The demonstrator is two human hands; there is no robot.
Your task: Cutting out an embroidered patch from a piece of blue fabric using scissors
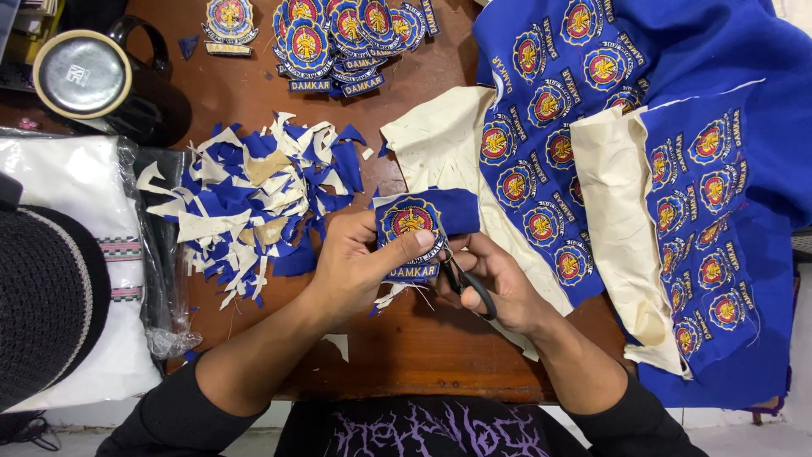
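My left hand (pixel 359 258) pinches a round embroidered patch (pixel 412 222) still edged with blue cloth, thumb on its lower rim. My right hand (pixel 499 283) grips small black-handled scissors (pixel 467 283), whose blades sit at the patch's lower right edge. Both hands hover over the brown wooden table (pixel 414 343), near its front edge. A heap of blue and cream fabric scraps (pixel 254 203) lies just left of my left hand. A stack of cut-out patches (pixel 342 38) rests at the table's far side.
A large blue cloth (pixel 643 169) with several embroidered emblems and cream backing covers the right side. A black mug with a lid (pixel 85 76) stands far left. A white folded textile in plastic (pixel 68 195) and a dark hat (pixel 42 305) lie left.
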